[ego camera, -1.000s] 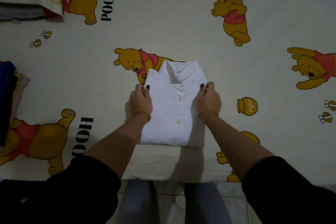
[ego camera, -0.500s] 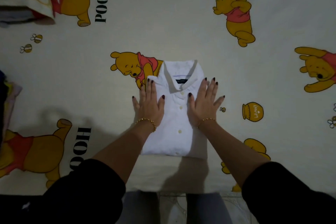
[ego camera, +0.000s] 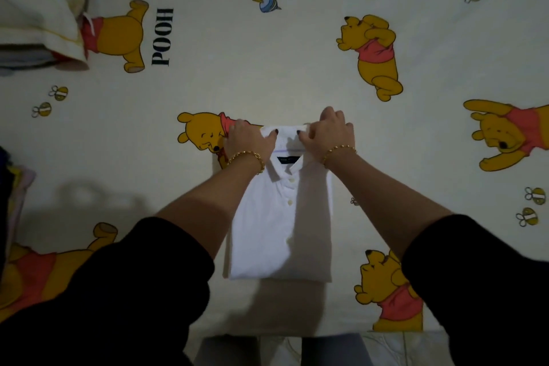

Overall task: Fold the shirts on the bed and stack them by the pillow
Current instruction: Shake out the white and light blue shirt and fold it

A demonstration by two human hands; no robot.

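- Left hand (ego camera: 249, 141) gripped the left end of the collar (ego camera: 289, 140), thumb on top and fingers curled round the edge.
- Right hand (ego camera: 329, 134) did the same on the right end, fingers curled over the far corner and thumb pressing down.
- White shirt (ego camera: 279, 226) ran from between my hands back toward me between my forearms. It was folded to a rectangle, buttons up, and lay flat.
- Handling, my guess: it was light, soft and limp. Lifted by the collar alone it would likely sag and lose its folds.
- A better hold was probably the two long side edges, or flat palms slid under from both sides.
- Cloth on cloth probably wouldn't slip much, though dragging it could ruck up the bottom layer.
- Bed sheet (ego camera: 267, 68) under the hands was cream with a bear print. It looked soft, so pressing would give.
- The bed edge sat just behind the hem, close to my body, with floor tiles (ego camera: 386, 345) below.
- Pillow (ego camera: 32, 6) was far ahead and left of my left hand, well apart from the shirt, with folded clothes (ego camera: 26, 56) showing at its near edge.
- A dark pile (ego camera: 12, 187) sat left of my left forearm at the frame edge. I couldn't tell what it was.
- The room was dim.
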